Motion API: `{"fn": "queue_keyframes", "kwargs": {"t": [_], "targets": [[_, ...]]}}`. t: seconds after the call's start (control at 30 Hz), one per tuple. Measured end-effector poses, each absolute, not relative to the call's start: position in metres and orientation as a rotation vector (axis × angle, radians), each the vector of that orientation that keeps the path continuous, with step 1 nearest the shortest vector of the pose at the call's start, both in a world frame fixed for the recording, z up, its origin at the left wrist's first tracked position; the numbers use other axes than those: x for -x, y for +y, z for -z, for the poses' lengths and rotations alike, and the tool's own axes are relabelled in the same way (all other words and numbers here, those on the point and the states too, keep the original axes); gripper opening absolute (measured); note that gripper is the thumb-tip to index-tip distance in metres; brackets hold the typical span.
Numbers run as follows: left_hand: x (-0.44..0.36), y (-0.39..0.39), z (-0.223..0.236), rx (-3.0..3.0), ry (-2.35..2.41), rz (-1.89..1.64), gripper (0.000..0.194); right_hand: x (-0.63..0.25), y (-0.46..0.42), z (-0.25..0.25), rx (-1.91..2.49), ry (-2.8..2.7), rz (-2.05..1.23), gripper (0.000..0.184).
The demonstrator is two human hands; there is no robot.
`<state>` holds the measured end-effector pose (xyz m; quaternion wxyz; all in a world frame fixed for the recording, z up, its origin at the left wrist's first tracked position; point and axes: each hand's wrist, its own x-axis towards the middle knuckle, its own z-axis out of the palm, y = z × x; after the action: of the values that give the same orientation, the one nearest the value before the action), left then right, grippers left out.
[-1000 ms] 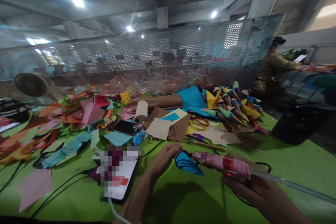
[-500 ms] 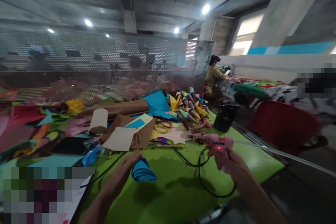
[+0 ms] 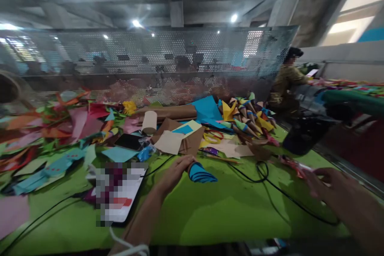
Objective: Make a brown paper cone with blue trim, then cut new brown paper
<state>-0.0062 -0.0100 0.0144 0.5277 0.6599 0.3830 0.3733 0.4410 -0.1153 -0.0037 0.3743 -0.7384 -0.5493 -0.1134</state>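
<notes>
My left hand (image 3: 175, 172) is closed on the wide end of a rolled blue paper cone (image 3: 201, 174), which rests on the green table (image 3: 228, 216). My right hand (image 3: 330, 184) is low at the table's right edge and smeared by motion. Its fingertips reach a pink glue gun (image 3: 292, 165) lying on the table. Whether the fingers still grip the gun is unclear. The gun's black cable (image 3: 270, 184) loops across the table between my hands.
A phone (image 3: 120, 196) lies by my left forearm. Coloured paper scraps, a brown paper roll (image 3: 171, 112), yellow scissors (image 3: 211, 138) and a pile of paper cones (image 3: 249, 122) fill the back. A perforated screen (image 3: 168, 60) stands behind. Another person (image 3: 285, 82) sits far right.
My right hand has carried the pink glue gun away from the blue cone, out to the right and down onto the table. My left hand has kept hold of the cone.
</notes>
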Motion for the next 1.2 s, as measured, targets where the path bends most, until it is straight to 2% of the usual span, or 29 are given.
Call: {"fn": "queue_keyframes", "kwargs": {"t": [0.07, 0.13, 0.2, 0.27, 0.4, 0.47, 0.6, 0.67, 1.2], "targets": [[0.005, -0.009, -0.015, -1.597, 0.878, -0.887, 0.041, -0.415, -0.114, -0.012, 1.927, -1.414, 0.255, 0.032], [0.004, -0.009, -0.014, -1.612, 0.86, -0.888, 0.04, -0.375, -0.112, -0.031, 1.731, -1.58, 0.086, 0.027], [0.004, -0.008, -0.013, -1.612, 0.865, -0.893, 0.04, -0.327, -0.11, -0.05, 1.529, -1.762, 0.08, 0.023], [0.004, -0.008, -0.013, -1.613, 0.872, -0.9, 0.04, -0.28, -0.109, -0.064, 1.345, -1.92, 0.067, 0.028], [0.004, -0.008, -0.013, -1.617, 0.874, -0.907, 0.038, -0.211, -0.105, -0.073, 1.135, -2.036, -0.057, 0.036], [0.004, -0.01, -0.016, -1.618, 0.871, -0.905, 0.037, -0.193, -0.102, -0.067, 1.121, -2.005, -0.077, 0.033], [0.004, -0.013, -0.02, -1.611, 0.86, -0.893, 0.033, -0.177, -0.093, -0.051, 1.086, -1.889, -0.072, 0.013], [0.004, -0.013, -0.02, -1.585, 0.862, -0.891, 0.031, -0.175, -0.091, -0.046, 1.065, -1.858, -0.068, 0.008], [0.006, -0.007, -0.016, -1.661, 0.757, -0.832, 0.021, -0.167, -0.092, -0.042, 1.075, -1.82, -0.002, 0.003]]}}
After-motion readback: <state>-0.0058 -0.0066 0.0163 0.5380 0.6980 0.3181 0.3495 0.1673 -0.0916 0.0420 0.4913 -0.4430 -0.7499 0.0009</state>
